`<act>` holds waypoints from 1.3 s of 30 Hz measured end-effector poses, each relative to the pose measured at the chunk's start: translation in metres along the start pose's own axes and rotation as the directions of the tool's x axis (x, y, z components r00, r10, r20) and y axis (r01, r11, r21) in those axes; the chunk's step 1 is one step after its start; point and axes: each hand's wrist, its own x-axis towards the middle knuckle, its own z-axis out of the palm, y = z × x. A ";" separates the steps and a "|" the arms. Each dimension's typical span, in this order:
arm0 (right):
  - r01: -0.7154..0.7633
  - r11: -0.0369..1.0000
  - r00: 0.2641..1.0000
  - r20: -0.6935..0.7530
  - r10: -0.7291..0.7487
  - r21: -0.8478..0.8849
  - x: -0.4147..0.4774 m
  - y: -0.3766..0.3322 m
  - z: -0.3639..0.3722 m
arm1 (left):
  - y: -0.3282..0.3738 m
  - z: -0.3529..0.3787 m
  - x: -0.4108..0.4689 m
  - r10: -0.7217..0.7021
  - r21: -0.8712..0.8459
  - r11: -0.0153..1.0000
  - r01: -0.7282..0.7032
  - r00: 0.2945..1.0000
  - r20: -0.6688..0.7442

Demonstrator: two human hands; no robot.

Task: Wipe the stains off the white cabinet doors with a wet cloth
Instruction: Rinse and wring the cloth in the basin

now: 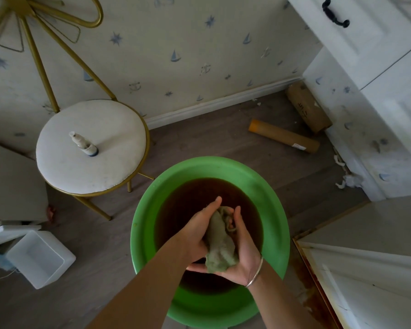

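As left hand [198, 234] and right hand [243, 255] clench a wadded greenish cloth [220, 245], a round green plastic basin [139, 233] rings them. I see floor [223, 143] beyond.

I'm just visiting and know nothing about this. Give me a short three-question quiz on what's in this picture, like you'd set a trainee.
1. True or false: the left hand and the right hand both grip the cloth above the green basin.
2. What stands on the stool? A) a small bottle B) a sponge C) a cup
3. Fill in: the water in the basin looks dark ____.
Key: 1 true; 2 A; 3 brown.
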 end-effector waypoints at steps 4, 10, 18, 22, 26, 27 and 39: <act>-0.043 0.999 0.996 0.074 0.044 -0.023 -0.006 -0.001 0.004 | 0.006 0.004 -0.004 0.060 -0.028 0.998 -0.058 0.997 0.057; -0.185 0.944 0.983 -0.046 0.180 -0.273 -0.010 -0.010 0.016 | 0.011 -0.001 -0.008 0.118 0.120 0.984 -0.129 0.989 0.089; -0.361 0.415 0.906 -0.420 -0.055 -0.835 0.014 -0.005 0.023 | 0.007 -0.009 0.010 0.308 0.496 0.847 -0.191 0.937 -0.165; -0.454 -0.081 0.853 -0.406 -0.328 -0.887 0.033 0.008 0.021 | 0.006 -0.011 0.021 0.349 0.545 0.820 -0.174 0.907 -0.237; -0.531 -0.166 0.788 -0.413 -0.456 -0.831 0.034 0.023 0.027 | 0.003 -0.012 0.029 0.366 0.549 0.822 -0.151 0.879 -0.305; -0.555 -0.150 0.768 -0.435 -0.469 -0.818 0.034 0.025 0.029 | 0.003 -0.013 0.031 0.376 0.562 0.815 -0.140 0.866 -0.330; -0.706 -0.243 0.695 -0.585 -0.419 -0.665 0.033 0.041 0.038 | -0.016 -0.029 0.037 0.344 0.625 0.777 0.071 0.784 -0.516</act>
